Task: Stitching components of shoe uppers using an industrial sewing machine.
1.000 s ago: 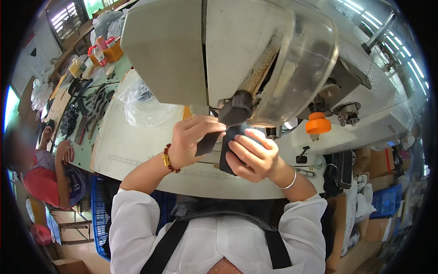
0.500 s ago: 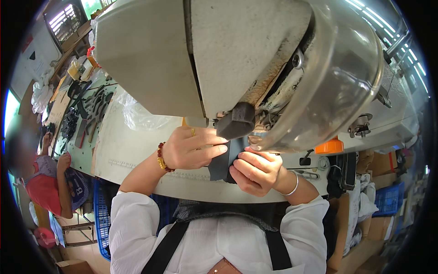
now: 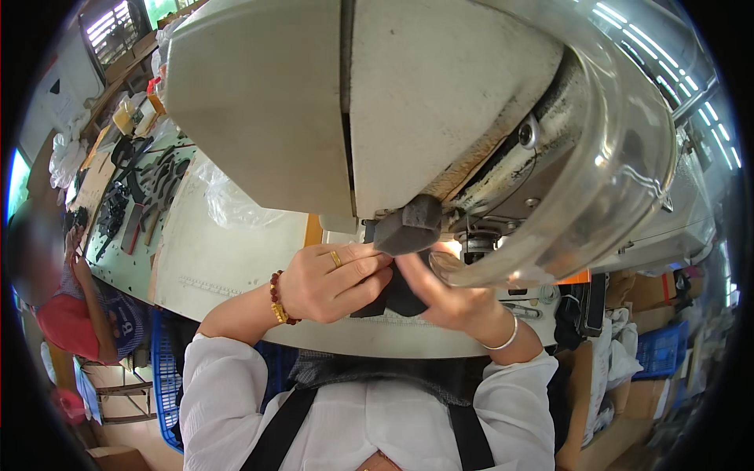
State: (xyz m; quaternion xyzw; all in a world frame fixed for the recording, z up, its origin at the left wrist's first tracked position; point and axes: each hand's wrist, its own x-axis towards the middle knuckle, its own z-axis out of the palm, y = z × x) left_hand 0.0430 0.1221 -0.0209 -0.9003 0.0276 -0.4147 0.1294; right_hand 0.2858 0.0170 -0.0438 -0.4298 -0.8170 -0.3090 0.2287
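Note:
A large off-white sewing machine [image 3: 448, 94] fills the upper middle, with a grey padded block [image 3: 408, 225] low on its head. Below the block lies a dark, flat, flexible piece [image 3: 404, 297], its far end hidden under the machine; cloth or leather, I cannot tell. My left hand [image 3: 334, 284], with a ring and beaded bracelet, is closed on its left edge, fingertips just below the block. On the right, my right hand [image 3: 455, 302] wears a silver bangle. Its fingers stretch toward the piece, blurred and partly behind the clear curved guard [image 3: 581, 212].
The pale table [image 3: 212, 267] has a printed ruler along its near part and a clear plastic bag [image 3: 236, 196]. At left a person in red [image 3: 78, 322] sits by a green table [image 3: 118, 251] with dark cut pieces. Blue baskets [image 3: 166, 377] and boxes stand below table level.
My right hand has gone from curled fingers on the dark piece to stretched, blurred ones. My left hand stays at its edge. The view has shifted slightly.

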